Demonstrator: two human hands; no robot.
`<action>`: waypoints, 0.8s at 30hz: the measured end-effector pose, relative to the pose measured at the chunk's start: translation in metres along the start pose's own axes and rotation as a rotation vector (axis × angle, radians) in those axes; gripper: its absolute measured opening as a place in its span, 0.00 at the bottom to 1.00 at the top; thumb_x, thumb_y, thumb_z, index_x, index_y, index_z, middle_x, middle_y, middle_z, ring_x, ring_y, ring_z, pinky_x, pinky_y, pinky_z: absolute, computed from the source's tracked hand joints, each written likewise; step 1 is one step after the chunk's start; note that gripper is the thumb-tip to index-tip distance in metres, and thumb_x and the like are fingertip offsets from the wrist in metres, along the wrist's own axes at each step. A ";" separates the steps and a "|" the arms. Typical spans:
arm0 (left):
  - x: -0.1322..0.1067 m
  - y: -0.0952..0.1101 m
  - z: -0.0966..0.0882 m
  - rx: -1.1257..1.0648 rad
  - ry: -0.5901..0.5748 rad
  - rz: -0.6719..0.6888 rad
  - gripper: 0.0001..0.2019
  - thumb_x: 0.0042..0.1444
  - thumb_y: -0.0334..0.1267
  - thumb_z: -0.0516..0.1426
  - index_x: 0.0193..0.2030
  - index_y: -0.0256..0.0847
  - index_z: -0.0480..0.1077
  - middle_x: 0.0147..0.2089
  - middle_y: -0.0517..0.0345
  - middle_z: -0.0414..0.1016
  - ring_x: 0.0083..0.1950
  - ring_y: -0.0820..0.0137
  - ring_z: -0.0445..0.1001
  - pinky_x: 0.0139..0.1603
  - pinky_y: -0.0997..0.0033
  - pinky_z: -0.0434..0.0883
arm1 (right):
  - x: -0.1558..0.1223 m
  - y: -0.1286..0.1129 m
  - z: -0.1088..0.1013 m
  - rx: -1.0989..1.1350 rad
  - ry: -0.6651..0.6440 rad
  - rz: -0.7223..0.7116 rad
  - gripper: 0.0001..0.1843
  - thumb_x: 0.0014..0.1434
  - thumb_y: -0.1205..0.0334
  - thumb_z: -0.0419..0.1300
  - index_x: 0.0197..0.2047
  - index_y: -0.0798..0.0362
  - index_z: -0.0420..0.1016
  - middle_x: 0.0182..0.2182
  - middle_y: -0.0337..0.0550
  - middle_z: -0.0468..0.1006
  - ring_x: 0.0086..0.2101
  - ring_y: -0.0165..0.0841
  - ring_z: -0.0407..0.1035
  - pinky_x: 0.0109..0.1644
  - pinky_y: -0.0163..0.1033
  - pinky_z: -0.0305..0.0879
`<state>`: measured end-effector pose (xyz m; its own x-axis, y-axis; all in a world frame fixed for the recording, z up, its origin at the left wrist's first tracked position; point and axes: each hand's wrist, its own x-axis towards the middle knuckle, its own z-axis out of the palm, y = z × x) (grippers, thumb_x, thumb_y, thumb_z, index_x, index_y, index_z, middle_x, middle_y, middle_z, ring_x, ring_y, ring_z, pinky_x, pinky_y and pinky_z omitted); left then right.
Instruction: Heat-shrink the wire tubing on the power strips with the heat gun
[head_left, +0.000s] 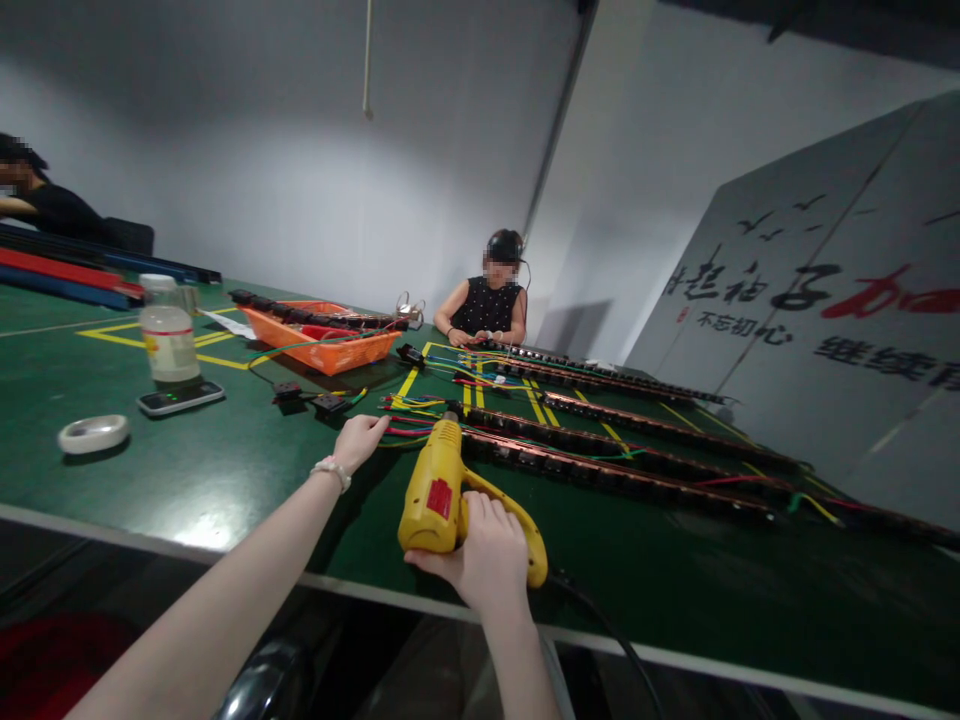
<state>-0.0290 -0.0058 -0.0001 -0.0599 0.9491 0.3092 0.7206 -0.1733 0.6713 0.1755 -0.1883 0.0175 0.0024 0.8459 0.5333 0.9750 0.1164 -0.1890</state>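
Observation:
My right hand [491, 550] is wrapped round the handle of a yellow heat gun [433, 490], whose nozzle points away from me. A black cord trails from its handle over the table's front edge. To the left, my left hand [360, 440] is closed on the ends of red and blue wires [409, 431]. These wires run rightward, past the nozzle, to a long strip [570, 465] of black pieces with copper-coloured bars. Other long strips [667, 415] lie roughly parallel behind it. Black connectors [330, 403] with coloured wires rest just beyond my left hand.
An orange basket [322, 352] holding more strips stands behind my left hand. Left of it are a bottle [169, 335], a phone [181, 398] and a white ring-shaped object [94, 434]. Across the green table [247, 470] sits a person [491, 305]; another person is at far left.

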 end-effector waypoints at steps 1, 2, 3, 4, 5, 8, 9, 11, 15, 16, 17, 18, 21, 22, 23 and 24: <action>0.000 0.000 0.000 0.001 0.001 -0.002 0.24 0.54 0.54 0.43 0.15 0.39 0.57 0.17 0.61 0.55 0.23 0.73 0.56 0.26 0.72 0.47 | 0.000 0.000 0.000 0.002 -0.005 0.002 0.45 0.28 0.28 0.65 0.41 0.53 0.67 0.37 0.46 0.74 0.39 0.42 0.68 0.45 0.44 0.60; 0.000 0.001 0.000 0.001 0.002 -0.005 0.24 0.54 0.54 0.43 0.15 0.39 0.56 0.17 0.61 0.54 0.23 0.73 0.56 0.26 0.72 0.47 | -0.001 0.000 -0.001 0.006 -0.009 0.001 0.45 0.29 0.28 0.64 0.42 0.53 0.66 0.37 0.46 0.74 0.40 0.42 0.68 0.45 0.44 0.60; 0.000 0.001 0.000 0.001 0.002 -0.009 0.24 0.54 0.54 0.44 0.15 0.39 0.56 0.17 0.61 0.55 0.23 0.73 0.56 0.26 0.72 0.47 | -0.001 0.000 -0.001 0.010 -0.010 -0.003 0.45 0.29 0.28 0.64 0.42 0.53 0.66 0.37 0.46 0.74 0.40 0.42 0.68 0.45 0.44 0.60; 0.000 0.001 0.000 0.000 0.003 -0.013 0.24 0.54 0.54 0.44 0.15 0.40 0.56 0.17 0.60 0.55 0.23 0.73 0.56 0.26 0.72 0.47 | -0.002 0.000 -0.001 0.015 -0.011 -0.009 0.45 0.30 0.28 0.64 0.42 0.53 0.66 0.38 0.46 0.73 0.40 0.43 0.68 0.45 0.44 0.61; 0.000 0.001 0.000 0.000 0.004 -0.016 0.24 0.54 0.53 0.44 0.15 0.40 0.56 0.17 0.60 0.55 0.23 0.73 0.56 0.26 0.72 0.48 | -0.002 0.000 -0.002 0.021 -0.012 -0.016 0.45 0.30 0.27 0.64 0.43 0.53 0.65 0.38 0.46 0.73 0.41 0.43 0.68 0.45 0.44 0.61; -0.001 0.001 0.000 0.000 0.003 -0.018 0.24 0.55 0.53 0.44 0.15 0.40 0.57 0.17 0.60 0.56 0.23 0.73 0.57 0.26 0.72 0.48 | -0.001 0.000 -0.003 0.042 -0.027 -0.034 0.45 0.28 0.28 0.65 0.42 0.52 0.65 0.37 0.45 0.73 0.40 0.43 0.68 0.45 0.45 0.62; -0.001 0.001 0.000 0.002 0.004 -0.016 0.24 0.55 0.53 0.44 0.15 0.39 0.57 0.17 0.60 0.56 0.23 0.73 0.57 0.26 0.72 0.48 | -0.001 0.001 -0.003 0.049 -0.037 -0.034 0.45 0.27 0.28 0.65 0.42 0.52 0.64 0.37 0.45 0.73 0.40 0.43 0.68 0.44 0.45 0.62; 0.000 0.001 0.000 0.006 0.005 -0.012 0.24 0.55 0.53 0.44 0.15 0.39 0.58 0.17 0.60 0.57 0.23 0.73 0.57 0.26 0.72 0.48 | 0.001 0.000 -0.004 0.055 -0.063 -0.021 0.44 0.27 0.29 0.66 0.42 0.51 0.64 0.36 0.44 0.73 0.39 0.43 0.69 0.44 0.45 0.63; 0.000 0.001 0.000 0.006 0.009 -0.005 0.24 0.55 0.53 0.44 0.16 0.39 0.60 0.17 0.59 0.58 0.23 0.72 0.58 0.26 0.72 0.48 | 0.002 -0.006 -0.005 0.041 -0.108 0.022 0.42 0.28 0.31 0.67 0.39 0.52 0.65 0.35 0.44 0.73 0.38 0.44 0.69 0.43 0.46 0.64; 0.000 0.001 0.000 0.005 0.009 -0.008 0.24 0.55 0.53 0.44 0.16 0.39 0.61 0.17 0.59 0.59 0.24 0.72 0.58 0.26 0.72 0.48 | 0.002 -0.008 -0.005 0.041 -0.114 0.023 0.42 0.27 0.31 0.67 0.39 0.52 0.65 0.35 0.44 0.73 0.39 0.44 0.69 0.43 0.46 0.64; 0.000 0.001 0.001 0.003 0.008 -0.011 0.24 0.55 0.53 0.44 0.16 0.38 0.62 0.18 0.59 0.59 0.24 0.72 0.59 0.26 0.72 0.48 | 0.001 -0.011 -0.005 0.042 -0.117 0.020 0.42 0.27 0.31 0.67 0.39 0.53 0.65 0.35 0.45 0.73 0.39 0.44 0.69 0.44 0.47 0.64; 0.000 0.001 0.001 0.000 0.005 -0.012 0.24 0.55 0.53 0.44 0.17 0.38 0.63 0.18 0.59 0.60 0.24 0.72 0.59 0.26 0.72 0.49 | 0.000 -0.014 -0.005 0.046 -0.118 0.012 0.43 0.27 0.31 0.67 0.40 0.54 0.65 0.36 0.46 0.73 0.39 0.44 0.69 0.44 0.47 0.64; -0.001 0.001 0.000 -0.011 -0.002 -0.005 0.25 0.55 0.53 0.44 0.18 0.38 0.66 0.18 0.58 0.61 0.24 0.71 0.60 0.26 0.72 0.49 | -0.003 -0.026 -0.003 0.058 -0.129 -0.022 0.42 0.28 0.31 0.67 0.39 0.54 0.66 0.36 0.45 0.72 0.39 0.44 0.68 0.45 0.49 0.64; -0.001 0.001 0.000 -0.013 -0.003 -0.002 0.25 0.55 0.53 0.44 0.18 0.37 0.67 0.18 0.58 0.62 0.24 0.71 0.60 0.25 0.72 0.49 | -0.005 -0.030 -0.003 0.060 -0.133 -0.035 0.42 0.29 0.31 0.67 0.39 0.54 0.66 0.35 0.45 0.72 0.38 0.44 0.68 0.44 0.49 0.64; -0.002 0.002 0.000 -0.015 -0.004 -0.003 0.25 0.55 0.53 0.45 0.19 0.37 0.68 0.18 0.58 0.63 0.24 0.71 0.61 0.25 0.72 0.49 | -0.006 -0.035 -0.003 0.060 -0.138 -0.046 0.41 0.29 0.32 0.67 0.39 0.54 0.66 0.35 0.45 0.72 0.37 0.43 0.68 0.44 0.49 0.64; -0.002 0.002 -0.001 -0.019 -0.009 -0.006 0.25 0.55 0.53 0.45 0.19 0.37 0.69 0.18 0.57 0.63 0.25 0.71 0.61 0.25 0.72 0.50 | -0.008 -0.040 -0.002 0.061 -0.142 -0.057 0.41 0.28 0.32 0.67 0.39 0.53 0.67 0.35 0.44 0.72 0.37 0.42 0.68 0.44 0.49 0.64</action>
<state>-0.0279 -0.0082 0.0014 -0.0581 0.9524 0.2994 0.7073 -0.1724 0.6856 0.1372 -0.2007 0.0227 -0.0880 0.9018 0.4231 0.9575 0.1938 -0.2139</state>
